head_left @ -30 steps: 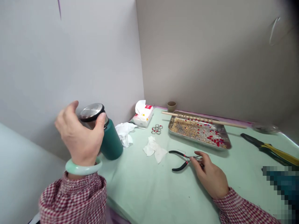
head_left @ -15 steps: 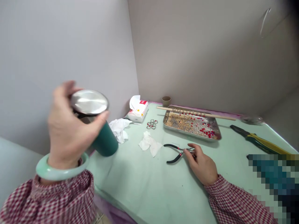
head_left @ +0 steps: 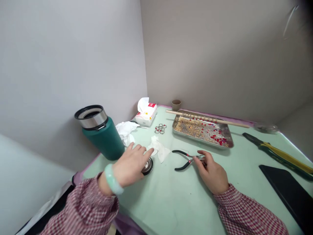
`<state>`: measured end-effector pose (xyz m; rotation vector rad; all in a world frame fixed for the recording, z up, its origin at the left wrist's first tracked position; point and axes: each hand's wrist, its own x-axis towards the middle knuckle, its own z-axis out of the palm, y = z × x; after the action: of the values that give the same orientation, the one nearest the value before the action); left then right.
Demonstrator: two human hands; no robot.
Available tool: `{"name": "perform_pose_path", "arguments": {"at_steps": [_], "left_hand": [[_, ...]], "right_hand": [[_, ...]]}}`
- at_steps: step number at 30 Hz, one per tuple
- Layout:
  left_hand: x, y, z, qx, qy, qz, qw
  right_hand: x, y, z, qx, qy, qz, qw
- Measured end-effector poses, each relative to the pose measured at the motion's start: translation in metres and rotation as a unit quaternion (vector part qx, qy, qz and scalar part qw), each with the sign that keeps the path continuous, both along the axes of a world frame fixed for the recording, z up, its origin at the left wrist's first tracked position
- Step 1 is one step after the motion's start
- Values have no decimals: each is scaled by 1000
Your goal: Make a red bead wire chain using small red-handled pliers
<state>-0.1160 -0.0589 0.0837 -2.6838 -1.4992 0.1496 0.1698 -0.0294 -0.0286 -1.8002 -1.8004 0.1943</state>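
Note:
My left hand [head_left: 130,164] is low over the table with thumb and index finger around a round black-and-metal bottle lid [head_left: 148,166], partly covered by the hand. The lid is at table level. A teal bottle [head_left: 105,138] with a steel neck stands uncapped to the left, its dark mouth showing. My right hand [head_left: 212,171] rests on the table, fingers closed over the jaw end of small black-handled pliers [head_left: 182,168]. The plier handles are spread and point left; the jaws are mostly hidden by my fingers.
Crumpled tissues [head_left: 160,151] lie mid-table, near red-beaded rings [head_left: 160,128]. Behind are a tissue pack [head_left: 146,115], a small cup [head_left: 176,104] and a metal tray [head_left: 202,141] of beads with a wooden stick [head_left: 230,123] across it. Large green-yellow pliers [head_left: 278,155] and a black flat object [head_left: 286,189] lie right.
The lid has come off the bottle; my left hand has carried it right and down to the table. The bottle's mouth is now exposed. My right hand has stayed on the pliers.

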Motion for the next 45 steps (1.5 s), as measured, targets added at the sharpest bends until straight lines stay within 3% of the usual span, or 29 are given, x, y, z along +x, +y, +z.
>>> {"name": "perform_pose_path", "arguments": {"at_steps": [2, 3, 5, 6, 7, 9, 12, 15, 19, 23, 32, 38, 45], "left_hand": [[-13, -9, 3, 100, -124, 43, 986], [-20, -15, 2, 202, -189, 99, 956], [-33, -22, -1, 415, -279, 235, 834], [-40, -24, -4, 480, -303, 276, 776], [-46, -24, -7, 512, -324, 302, 736], [-57, -19, -14, 489, -379, 350, 704], [-69, -2, -24, 362, -447, 435, 692], [-75, 12, -31, 322, -445, 485, 680], [-79, 14, -33, 340, -439, 465, 690], [-77, -9, -23, 313, -428, 456, 715], [-70, -90, 5, 148, -336, 397, 841], [-65, -120, 1, 89, -281, 335, 895], [-58, -129, -10, 60, -219, 328, 917]], "right_hand": [[0, 0, 0, -4, -6, 0, 1000], [1, 0, -1, -4, -8, 0, 1000], [1, 0, -1, -1, -7, 3, 1000], [1, 0, -1, 1, -5, 4, 1000], [1, 1, -2, 3, -4, 4, 1000], [1, 1, -2, 1, -5, 1, 1000], [1, 1, -1, -9, -4, 0, 1000], [1, 1, -1, -15, -2, 1, 1000], [0, 0, 0, -5, -5, -5, 1000], [0, 0, 1, 3, -17, -5, 1000], [0, 0, 0, 2, -16, -10, 1000], [-1, 0, 3, -17, -4, -12, 1000], [-1, 0, 3, -15, -1, -8, 1000]]}}
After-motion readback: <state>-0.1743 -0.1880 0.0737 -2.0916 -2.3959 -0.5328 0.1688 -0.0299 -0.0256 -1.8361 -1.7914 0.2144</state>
